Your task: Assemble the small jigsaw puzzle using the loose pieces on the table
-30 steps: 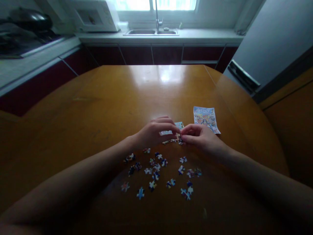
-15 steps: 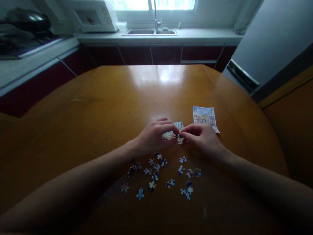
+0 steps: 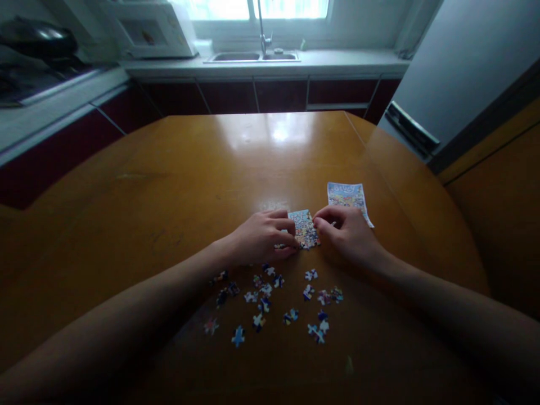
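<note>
A partly joined jigsaw puzzle point(image 3: 304, 226) with a busy, colourful print lies on the table between my hands. My left hand point(image 3: 268, 233) rests over its left side, fingers bent and apart, covering part of it. At the right edge of the puzzle, the thumb and forefinger of my right hand point(image 3: 348, 228) are pinched together; whatever is between the tips is hidden. Several loose puzzle pieces lie nearer to me, among them a blue piece point(image 3: 238, 336), a pair of touching pieces point(image 3: 291, 316) and a pale piece point(image 3: 311, 274).
Behind my right hand lies a printed picture sheet point(image 3: 346, 194), partly covered by it. The wooden table point(image 3: 189, 169) has a rounded outline. Beyond it are a counter with a sink point(image 3: 236, 57), a microwave point(image 3: 145, 31), a pan point(image 3: 40, 39) and a fridge point(image 3: 455, 73).
My hands have moved apart: the left one went left along the puzzle, uncovering its middle, while the right stays pinched near its right edge. The whole view has shifted slightly.
</note>
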`<state>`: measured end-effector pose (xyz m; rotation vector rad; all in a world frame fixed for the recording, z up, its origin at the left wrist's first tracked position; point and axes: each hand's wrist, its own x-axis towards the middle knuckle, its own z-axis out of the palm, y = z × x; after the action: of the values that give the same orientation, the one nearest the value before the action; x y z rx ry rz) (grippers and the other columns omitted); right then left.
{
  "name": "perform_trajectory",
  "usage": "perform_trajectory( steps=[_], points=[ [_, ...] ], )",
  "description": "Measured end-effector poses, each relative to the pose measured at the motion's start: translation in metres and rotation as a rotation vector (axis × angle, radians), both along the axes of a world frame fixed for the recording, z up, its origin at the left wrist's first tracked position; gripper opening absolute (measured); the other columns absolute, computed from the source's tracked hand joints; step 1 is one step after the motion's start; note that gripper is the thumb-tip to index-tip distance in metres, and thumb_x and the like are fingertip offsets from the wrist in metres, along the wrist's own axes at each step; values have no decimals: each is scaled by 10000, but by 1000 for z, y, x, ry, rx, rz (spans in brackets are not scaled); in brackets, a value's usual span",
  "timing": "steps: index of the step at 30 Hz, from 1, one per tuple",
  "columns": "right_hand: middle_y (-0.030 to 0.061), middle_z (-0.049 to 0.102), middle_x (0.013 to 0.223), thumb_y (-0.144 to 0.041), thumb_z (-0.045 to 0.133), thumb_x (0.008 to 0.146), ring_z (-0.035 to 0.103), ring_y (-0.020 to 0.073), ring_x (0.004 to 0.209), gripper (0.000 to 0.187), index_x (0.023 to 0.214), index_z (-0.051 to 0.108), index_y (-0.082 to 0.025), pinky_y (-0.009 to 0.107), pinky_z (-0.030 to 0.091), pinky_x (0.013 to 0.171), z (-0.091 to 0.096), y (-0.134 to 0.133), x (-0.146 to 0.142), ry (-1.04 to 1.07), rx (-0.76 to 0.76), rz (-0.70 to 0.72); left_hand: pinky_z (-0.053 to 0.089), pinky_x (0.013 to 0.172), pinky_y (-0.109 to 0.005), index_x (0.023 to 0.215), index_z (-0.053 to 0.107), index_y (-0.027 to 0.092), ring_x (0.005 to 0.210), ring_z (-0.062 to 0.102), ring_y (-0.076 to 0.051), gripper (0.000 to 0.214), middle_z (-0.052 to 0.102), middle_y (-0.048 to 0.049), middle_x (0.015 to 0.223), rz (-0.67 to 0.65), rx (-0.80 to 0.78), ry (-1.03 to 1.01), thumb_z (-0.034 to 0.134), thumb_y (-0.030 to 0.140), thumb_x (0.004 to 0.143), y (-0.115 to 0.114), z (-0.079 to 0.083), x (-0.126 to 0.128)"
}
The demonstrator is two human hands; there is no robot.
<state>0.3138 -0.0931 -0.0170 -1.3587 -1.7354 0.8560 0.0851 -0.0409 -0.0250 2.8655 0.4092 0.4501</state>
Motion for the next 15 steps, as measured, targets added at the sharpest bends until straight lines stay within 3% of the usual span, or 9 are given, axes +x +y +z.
perform_trajectory(
  steps=[11,15],
  points=[
    [32,697,704,-214,581,841,607,165,657,137,780,698,-182,298,448,587,0,1,0,-61,3,23,465,775,-312,946,729,291,873,527,-172,159,682,-24,949,-25,11,23,578,340,940,-1,0,1],
    [41,679,798,-128,580,805,587,159,694,171,861,727,-192,303,465,638,-8,2,5,-166,36,110,466,769,-309,952,726,299,873,520,-171,132,675,-22,959,-15,8,-3,599,321,924,-1,-2,2]
  ],
)
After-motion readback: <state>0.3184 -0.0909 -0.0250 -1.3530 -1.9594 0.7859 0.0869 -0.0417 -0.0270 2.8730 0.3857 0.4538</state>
